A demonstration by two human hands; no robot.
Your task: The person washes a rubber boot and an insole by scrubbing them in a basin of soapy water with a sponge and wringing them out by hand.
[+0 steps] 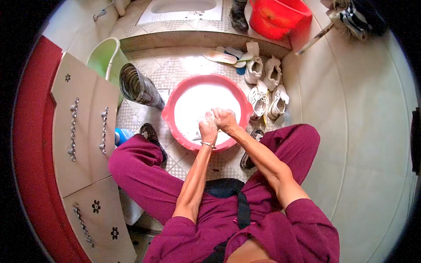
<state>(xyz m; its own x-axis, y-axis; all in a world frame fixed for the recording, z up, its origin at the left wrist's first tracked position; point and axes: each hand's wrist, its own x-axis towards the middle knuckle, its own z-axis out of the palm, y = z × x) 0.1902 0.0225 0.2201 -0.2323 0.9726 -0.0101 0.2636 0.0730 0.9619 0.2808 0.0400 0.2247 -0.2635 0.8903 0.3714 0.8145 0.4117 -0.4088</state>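
Note:
A pink basin [172, 97] full of white suds [193, 98] stands on the tiled floor between my feet. Over the suds my left hand [208, 128], with a bracelet at its wrist, is closed and foam clings to its fingers. My right hand [225, 119] is curled shut close beside it, the two nearly touching. Whatever is in the fingers is hidden by foam and by the hands themselves. Nothing beneath the foam shows.
White shoes [272, 72] and several insoles [220, 56] lie right of the basin. On the left are a rubber boot [139, 87], a green bucket [98, 57] and a cabinet [87, 127]. Behind a raised step [175, 40] are a squat toilet [151, 15] and a red bucket [274, 19].

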